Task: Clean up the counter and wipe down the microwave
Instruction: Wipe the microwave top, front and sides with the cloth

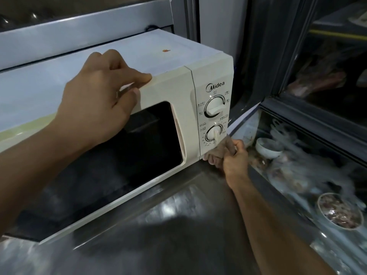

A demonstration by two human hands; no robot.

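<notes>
1. A glass-fronted display case [309, 116] stands at right.
2. Inside it, a white bowl [267, 148].
3. Nearer the camera than that bowl, a metal bowl of chopped food [340, 212].

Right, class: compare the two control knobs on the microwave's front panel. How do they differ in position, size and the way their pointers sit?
The upper knob sits just under the brand name; the lower knob sits near the panel's bottom corner. The upper knob looks larger than the lower knob. The upper knob's grip bar lies nearly sideways; the lower knob's points straight down. The cloth in the right hand is just beside the lower knob, well away from the upper one. Both are cream with silvery rings.
</notes>
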